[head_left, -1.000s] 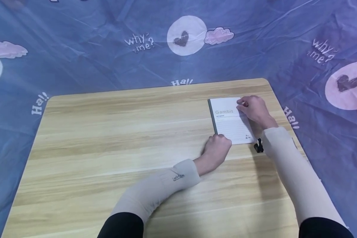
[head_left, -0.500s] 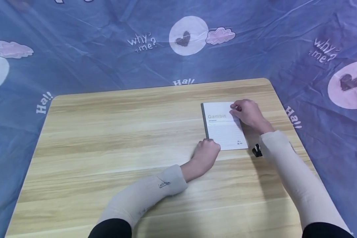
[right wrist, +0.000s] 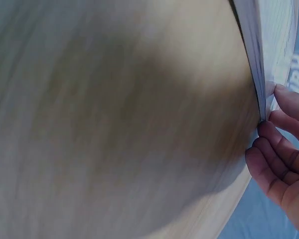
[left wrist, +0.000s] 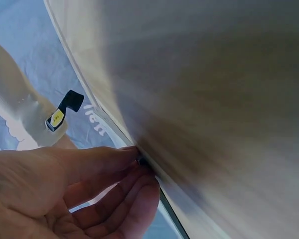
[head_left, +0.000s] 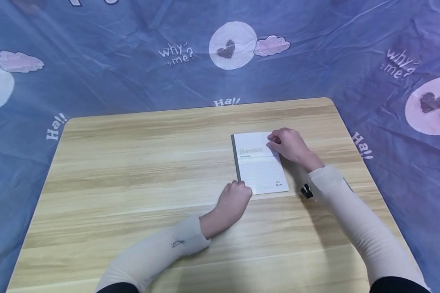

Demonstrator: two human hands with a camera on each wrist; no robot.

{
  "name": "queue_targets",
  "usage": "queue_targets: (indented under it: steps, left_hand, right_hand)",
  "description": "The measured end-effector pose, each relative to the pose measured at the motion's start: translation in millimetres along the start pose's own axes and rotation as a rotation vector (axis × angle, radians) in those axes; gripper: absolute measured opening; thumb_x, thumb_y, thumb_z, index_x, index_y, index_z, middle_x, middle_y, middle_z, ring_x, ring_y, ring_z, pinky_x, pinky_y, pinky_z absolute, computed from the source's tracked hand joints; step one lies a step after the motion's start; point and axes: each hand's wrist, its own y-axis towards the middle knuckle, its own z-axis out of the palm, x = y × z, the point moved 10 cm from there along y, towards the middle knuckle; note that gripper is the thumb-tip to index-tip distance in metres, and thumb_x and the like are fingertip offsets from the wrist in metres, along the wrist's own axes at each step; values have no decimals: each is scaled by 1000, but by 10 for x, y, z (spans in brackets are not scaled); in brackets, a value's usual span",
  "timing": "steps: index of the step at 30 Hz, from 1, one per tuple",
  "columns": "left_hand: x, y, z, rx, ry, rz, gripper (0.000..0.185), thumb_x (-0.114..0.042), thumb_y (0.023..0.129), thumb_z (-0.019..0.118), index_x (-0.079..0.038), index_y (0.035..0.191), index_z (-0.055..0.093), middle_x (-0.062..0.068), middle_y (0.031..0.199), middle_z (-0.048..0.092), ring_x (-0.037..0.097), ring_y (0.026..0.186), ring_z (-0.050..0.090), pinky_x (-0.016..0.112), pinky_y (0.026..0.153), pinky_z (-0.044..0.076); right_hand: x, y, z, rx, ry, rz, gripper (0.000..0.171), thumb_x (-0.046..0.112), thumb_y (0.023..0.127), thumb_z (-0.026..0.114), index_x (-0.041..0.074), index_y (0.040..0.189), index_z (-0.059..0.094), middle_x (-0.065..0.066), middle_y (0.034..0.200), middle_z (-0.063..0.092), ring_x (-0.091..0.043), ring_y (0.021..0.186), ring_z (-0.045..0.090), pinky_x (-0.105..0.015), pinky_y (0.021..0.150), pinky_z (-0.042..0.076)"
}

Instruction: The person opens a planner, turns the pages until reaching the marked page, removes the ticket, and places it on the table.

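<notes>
A white notebook (head_left: 262, 173), marked "Gambit" and with a dark spine strip, lies on the wooden table right of its middle in the head view. At its near spine-side corner, my left hand (head_left: 232, 201) pinches the notebook between thumb and curled fingers; the left wrist view shows the thumb (left wrist: 107, 158) against the dark spine. My right hand (head_left: 293, 147) holds the opposite long edge near the far corner. In the right wrist view, its thumb (right wrist: 291, 102) lies over the cover and the fingertips sit at the page edges (right wrist: 254, 55).
The wooden table (head_left: 139, 171) stretches left of the notebook, its far edge against a blue printed cloth (head_left: 124, 57). A small black device (head_left: 306, 190) is worn at the right wrist, beside the pale sleeve (head_left: 352, 203).
The notebook has slid left and toward the person along the table. Both hands have travelled with it, keeping their holds on the same corner and edge.
</notes>
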Motion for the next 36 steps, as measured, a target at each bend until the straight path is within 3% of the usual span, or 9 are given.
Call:
queue_targets:
  steps: [8, 21, 36]
  left_hand:
    - [65, -228, -16, -55, 39, 49, 12, 1, 81, 78, -11, 79, 80, 2, 69, 65, 10, 60, 59, 24, 57, 54]
    - [227, -545, -47, -121, 40, 43, 17, 4, 81, 75, -10, 71, 75, 1, 64, 62, 8, 54, 50, 21, 53, 50]
    - [454, -937, -118, -193, -79, 1, 8, 5, 80, 77, -1, 76, 74, 9, 73, 67, 15, 58, 56, 26, 56, 54]
  right_hand:
    - [178, 1, 102, 10, 11, -44, 23, 17, 91, 75, 0, 106, 73, -11, 90, 68, -24, 78, 60, -39, 70, 49]
    - [480, 4, 260, 43, 22, -98, 23, 19, 92, 75, 1, 106, 72, -10, 91, 68, -22, 79, 59, -37, 72, 49]
    - [843, -36, 425, 53, 30, -191, 24, 20, 92, 74, -1, 105, 70, -7, 87, 67, -21, 77, 59, -37, 73, 50]
